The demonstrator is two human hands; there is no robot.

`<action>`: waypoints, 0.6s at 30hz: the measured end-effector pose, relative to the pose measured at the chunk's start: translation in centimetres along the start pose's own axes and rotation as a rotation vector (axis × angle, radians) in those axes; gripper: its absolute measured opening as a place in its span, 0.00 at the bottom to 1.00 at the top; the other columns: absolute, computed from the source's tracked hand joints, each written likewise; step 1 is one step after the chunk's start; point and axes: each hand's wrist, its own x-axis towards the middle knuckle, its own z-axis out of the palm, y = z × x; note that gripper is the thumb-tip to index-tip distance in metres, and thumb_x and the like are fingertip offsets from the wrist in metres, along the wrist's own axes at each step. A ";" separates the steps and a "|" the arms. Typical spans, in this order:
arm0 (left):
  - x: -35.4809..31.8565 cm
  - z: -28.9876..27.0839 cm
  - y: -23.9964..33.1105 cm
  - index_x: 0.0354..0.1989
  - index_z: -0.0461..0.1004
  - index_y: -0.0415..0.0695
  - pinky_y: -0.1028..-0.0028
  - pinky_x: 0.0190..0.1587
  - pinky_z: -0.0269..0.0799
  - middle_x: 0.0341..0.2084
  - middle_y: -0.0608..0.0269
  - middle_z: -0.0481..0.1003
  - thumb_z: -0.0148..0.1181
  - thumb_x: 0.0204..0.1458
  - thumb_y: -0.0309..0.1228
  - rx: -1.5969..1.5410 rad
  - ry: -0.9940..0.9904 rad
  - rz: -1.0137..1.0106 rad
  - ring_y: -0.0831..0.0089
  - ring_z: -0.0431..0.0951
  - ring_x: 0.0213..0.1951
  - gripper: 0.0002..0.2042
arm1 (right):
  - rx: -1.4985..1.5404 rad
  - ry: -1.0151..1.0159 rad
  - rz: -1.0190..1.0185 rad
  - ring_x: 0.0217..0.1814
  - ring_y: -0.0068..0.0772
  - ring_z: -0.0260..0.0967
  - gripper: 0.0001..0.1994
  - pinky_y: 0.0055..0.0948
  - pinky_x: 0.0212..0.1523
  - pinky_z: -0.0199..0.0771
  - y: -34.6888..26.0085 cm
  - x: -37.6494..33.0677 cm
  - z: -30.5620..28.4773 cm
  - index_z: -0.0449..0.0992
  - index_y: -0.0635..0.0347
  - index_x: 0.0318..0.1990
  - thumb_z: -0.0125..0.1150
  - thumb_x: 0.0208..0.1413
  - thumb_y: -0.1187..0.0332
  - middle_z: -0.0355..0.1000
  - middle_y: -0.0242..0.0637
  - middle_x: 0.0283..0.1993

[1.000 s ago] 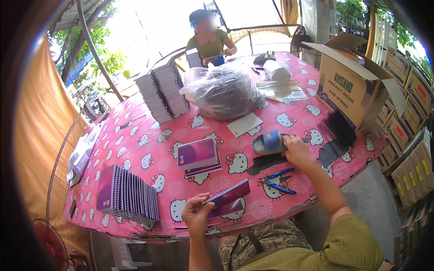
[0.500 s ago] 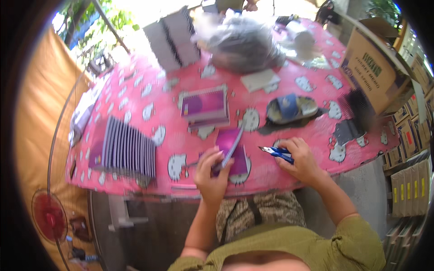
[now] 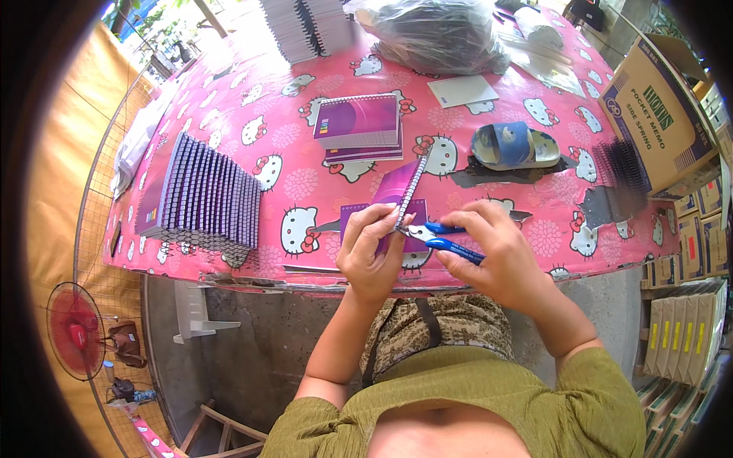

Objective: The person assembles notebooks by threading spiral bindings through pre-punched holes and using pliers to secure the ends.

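Note:
My left hand (image 3: 372,256) grips a purple spiral notebook (image 3: 395,182), holding it tilted with its coiled wire edge turned to the right. Blue-handled cutting pliers (image 3: 456,246) sit in my right hand (image 3: 504,252). Their jaws meet the near end of the wire coil, close by my left fingertips; whether they pinch the wire is too small to tell. Under the held notebook, another purple notebook (image 3: 352,217) lies on the table. Just beyond, a short pile of purple notebooks (image 3: 357,126) rests flat.
A pink patterned cloth (image 3: 298,183) covers the table. A long leaning stack of notebooks (image 3: 206,195) stands at left. Farther off are a blue slipper (image 3: 513,145), a white card (image 3: 463,91), a plastic bag (image 3: 435,38) and a notebook stack (image 3: 305,30). At right stands a cardboard box (image 3: 657,114).
My right hand has moved left with the pliers, bringing their jaws to the coil of the notebook. My left hand still holds the notebook. The whole view has shifted slightly.

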 end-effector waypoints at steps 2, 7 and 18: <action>-0.2 -0.1 -0.1 0.33 0.76 0.33 0.72 0.34 0.75 0.33 0.54 0.76 0.67 0.38 0.13 -0.004 0.002 0.045 0.66 0.78 0.34 0.11 | 0.400 -0.219 0.242 0.37 0.31 0.70 0.17 0.32 0.37 0.69 1.0 0.5 -0.6 0.76 0.64 0.41 0.64 0.53 0.58 0.72 0.38 0.35; 0.1 -0.2 -0.9 0.34 0.77 0.34 0.69 0.35 0.73 0.34 0.54 0.77 0.68 0.38 0.13 -0.026 0.000 0.173 0.64 0.78 0.33 0.12 | 0.804 -0.424 0.534 0.32 0.25 0.70 0.16 0.25 0.34 0.70 3.1 0.3 -0.1 0.76 0.65 0.41 0.61 0.56 0.59 0.74 0.33 0.33; 3.4 -4.5 1.3 0.33 0.78 0.37 0.73 0.34 0.73 0.32 0.58 0.76 0.71 0.37 0.18 0.025 -0.045 0.040 0.68 0.75 0.33 0.12 | -0.308 0.086 -0.484 0.55 0.49 0.62 0.29 0.46 0.54 0.64 -1.5 6.2 0.7 0.69 0.55 0.58 0.65 0.44 0.68 0.64 0.45 0.52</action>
